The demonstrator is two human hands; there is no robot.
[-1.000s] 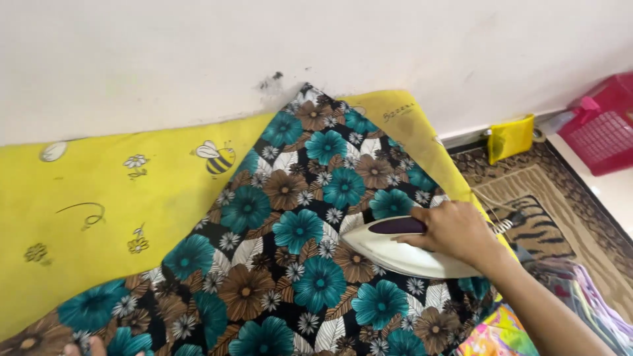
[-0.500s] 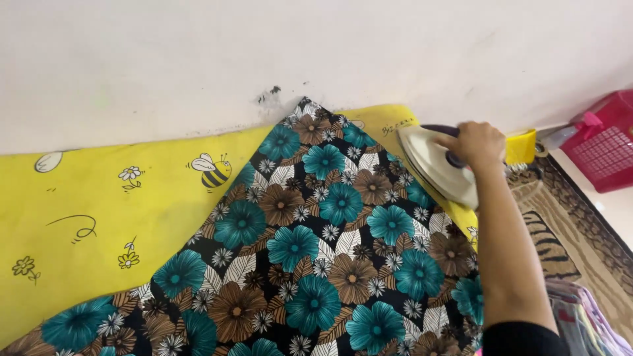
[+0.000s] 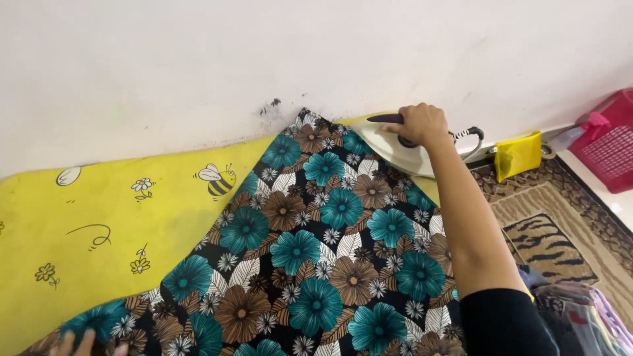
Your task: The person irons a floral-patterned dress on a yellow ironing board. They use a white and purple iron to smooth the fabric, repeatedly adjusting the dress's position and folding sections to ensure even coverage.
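My right hand (image 3: 422, 124) is closed round the dark purple handle of the white electric iron (image 3: 395, 148), at the far corner of the black cotton cloth with teal and brown flowers (image 3: 316, 250); iron nose points left along the wall. My left hand (image 3: 82, 344) lies flat on the near-left edge, well apart. Cloth runs diagonally between them over the yellow bee-print mat (image 3: 112, 224).

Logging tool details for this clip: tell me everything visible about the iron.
The iron has a white, smooth plastic-looking body and a dark purple handle. It sits tilted at the far corner of the floral fabric, close to the white wall. The right hand grips its handle from above. A striped cord leaves its rear. Its soleplate is hidden.
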